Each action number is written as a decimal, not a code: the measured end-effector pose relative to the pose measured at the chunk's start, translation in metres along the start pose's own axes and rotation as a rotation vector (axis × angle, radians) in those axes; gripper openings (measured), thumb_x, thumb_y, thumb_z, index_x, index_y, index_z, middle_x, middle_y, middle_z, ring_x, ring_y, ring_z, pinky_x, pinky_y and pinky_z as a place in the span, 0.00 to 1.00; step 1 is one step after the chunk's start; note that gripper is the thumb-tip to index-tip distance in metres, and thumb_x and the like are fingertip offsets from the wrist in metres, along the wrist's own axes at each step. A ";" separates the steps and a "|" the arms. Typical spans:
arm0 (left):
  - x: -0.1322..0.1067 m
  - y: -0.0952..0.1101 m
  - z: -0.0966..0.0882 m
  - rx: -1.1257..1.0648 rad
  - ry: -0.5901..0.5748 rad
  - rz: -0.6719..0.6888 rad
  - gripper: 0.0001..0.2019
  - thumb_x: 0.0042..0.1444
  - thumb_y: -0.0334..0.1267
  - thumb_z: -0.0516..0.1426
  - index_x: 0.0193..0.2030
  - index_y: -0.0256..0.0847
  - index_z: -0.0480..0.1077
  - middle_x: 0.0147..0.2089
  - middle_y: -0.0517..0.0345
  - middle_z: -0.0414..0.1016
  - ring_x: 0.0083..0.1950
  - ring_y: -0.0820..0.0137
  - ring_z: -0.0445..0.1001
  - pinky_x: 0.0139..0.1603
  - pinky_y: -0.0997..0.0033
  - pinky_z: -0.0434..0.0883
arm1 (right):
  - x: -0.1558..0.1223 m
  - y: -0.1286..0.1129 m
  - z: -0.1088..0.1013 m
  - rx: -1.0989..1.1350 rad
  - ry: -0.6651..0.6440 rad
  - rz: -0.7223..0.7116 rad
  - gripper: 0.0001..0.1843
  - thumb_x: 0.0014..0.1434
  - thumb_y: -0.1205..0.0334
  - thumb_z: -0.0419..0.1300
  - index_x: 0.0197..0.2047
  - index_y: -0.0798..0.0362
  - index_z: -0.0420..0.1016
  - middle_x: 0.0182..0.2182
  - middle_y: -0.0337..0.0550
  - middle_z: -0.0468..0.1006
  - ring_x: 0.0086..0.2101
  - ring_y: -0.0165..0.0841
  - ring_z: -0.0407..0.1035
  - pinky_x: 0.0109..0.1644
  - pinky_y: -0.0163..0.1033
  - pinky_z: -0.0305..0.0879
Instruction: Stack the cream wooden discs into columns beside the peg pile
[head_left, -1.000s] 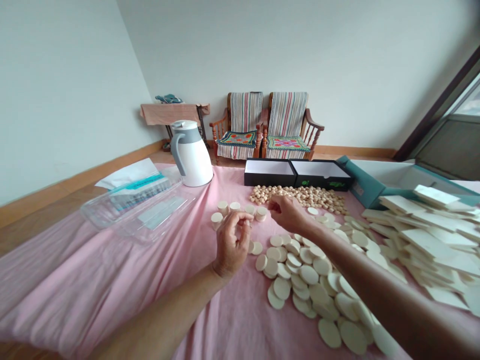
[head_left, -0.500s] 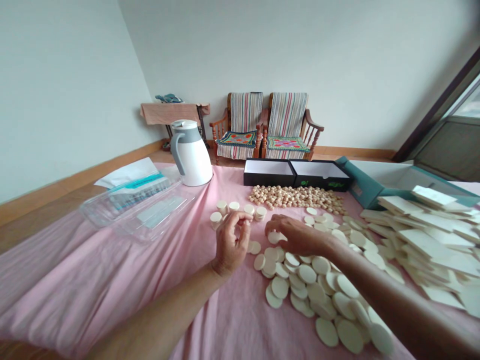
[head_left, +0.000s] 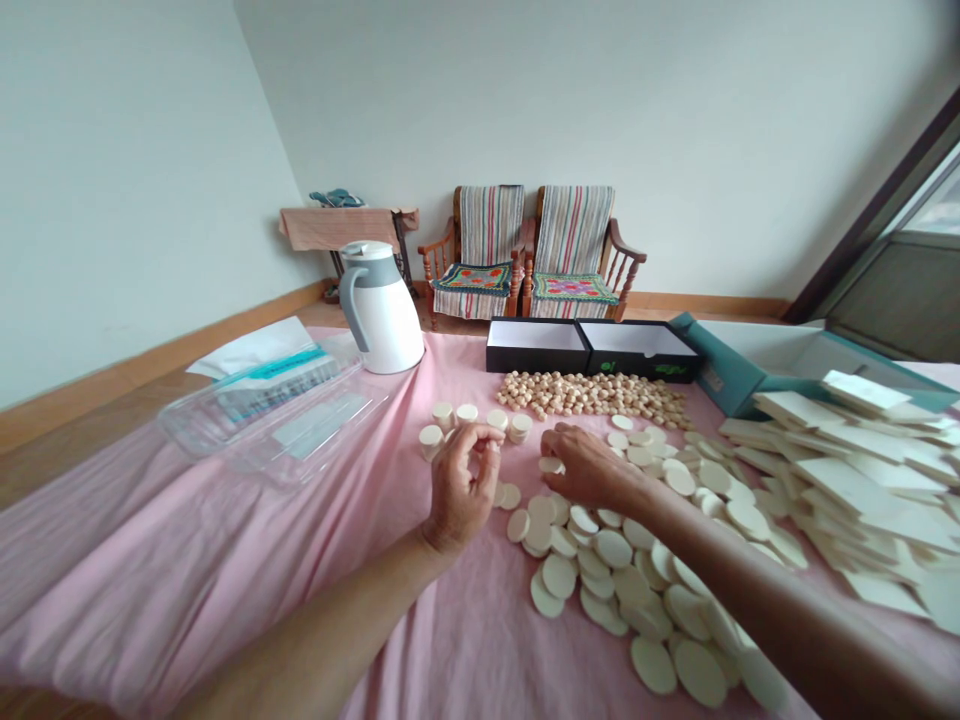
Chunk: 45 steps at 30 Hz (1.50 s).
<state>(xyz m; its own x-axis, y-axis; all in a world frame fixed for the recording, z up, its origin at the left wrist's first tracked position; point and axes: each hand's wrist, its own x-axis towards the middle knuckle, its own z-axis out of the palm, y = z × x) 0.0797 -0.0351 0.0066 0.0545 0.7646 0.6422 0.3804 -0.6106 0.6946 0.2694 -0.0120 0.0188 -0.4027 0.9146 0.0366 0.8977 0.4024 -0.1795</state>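
My right hand [head_left: 589, 462] is closed, its fingertips on a small pale wooden disc [head_left: 551, 466] at the left side of the loose discs. My left hand [head_left: 463, 478] is curled with thumb and forefinger drawn together; whether anything is between them is too small to make out. Just beyond it stand several short stacks of discs [head_left: 442, 414], partly hidden by its fingers. Two loose discs [head_left: 510, 495] lie to its right on the pink cloth. A spread of overlapping wooden discs [head_left: 613, 548] lies in front of and beneath my right forearm.
A band of small wooden beads [head_left: 592, 393] lies before an open black box [head_left: 536, 358]. To the right are a teal box [head_left: 731, 375] and a heap of pale wooden rectangles [head_left: 862, 470]. A white jug [head_left: 391, 325] and clear plastic packaging [head_left: 277, 405] stand left.
My right hand has drawn its fingers together on a disc and shifted slightly right, the disc now tilted at its fingertips. My left hand has stayed almost still.
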 end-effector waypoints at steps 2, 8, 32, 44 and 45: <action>0.000 0.001 0.000 0.004 0.000 0.006 0.05 0.58 0.31 0.51 0.37 0.38 0.68 0.36 0.54 0.72 0.38 0.68 0.71 0.41 0.70 0.68 | 0.007 0.002 -0.003 0.076 0.077 -0.010 0.09 0.46 0.68 0.58 0.35 0.56 0.70 0.33 0.47 0.73 0.33 0.33 0.66 0.36 0.35 0.57; 0.001 0.005 0.000 0.003 0.005 0.016 0.06 0.58 0.30 0.50 0.37 0.38 0.68 0.35 0.55 0.72 0.38 0.69 0.71 0.40 0.71 0.67 | 0.037 0.002 -0.010 0.264 0.314 -0.089 0.13 0.46 0.71 0.57 0.37 0.56 0.71 0.34 0.44 0.73 0.35 0.31 0.66 0.40 0.34 0.59; 0.001 0.006 -0.001 0.004 0.002 0.009 0.06 0.57 0.29 0.50 0.37 0.39 0.68 0.36 0.54 0.73 0.38 0.69 0.72 0.40 0.71 0.68 | 0.050 -0.019 0.000 0.045 0.148 0.101 0.20 0.55 0.58 0.55 0.51 0.55 0.63 0.42 0.51 0.76 0.41 0.39 0.70 0.39 0.37 0.58; 0.001 0.006 -0.001 0.015 0.012 0.029 0.06 0.57 0.28 0.50 0.36 0.38 0.68 0.35 0.55 0.73 0.37 0.69 0.71 0.39 0.72 0.68 | 0.050 -0.015 -0.002 0.107 0.141 0.035 0.24 0.52 0.65 0.56 0.54 0.56 0.63 0.46 0.52 0.75 0.45 0.38 0.69 0.46 0.37 0.59; 0.001 0.006 -0.001 0.013 0.012 0.031 0.06 0.57 0.28 0.50 0.36 0.38 0.68 0.35 0.55 0.73 0.37 0.69 0.71 0.40 0.72 0.68 | 0.050 -0.015 -0.002 0.112 0.148 0.030 0.23 0.52 0.64 0.56 0.53 0.56 0.64 0.45 0.52 0.75 0.45 0.38 0.69 0.45 0.37 0.59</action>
<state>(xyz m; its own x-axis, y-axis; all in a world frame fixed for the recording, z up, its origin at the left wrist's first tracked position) 0.0807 -0.0382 0.0120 0.0552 0.7428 0.6672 0.3911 -0.6309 0.6700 0.2364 0.0277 0.0256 -0.3380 0.9252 0.1724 0.8800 0.3757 -0.2907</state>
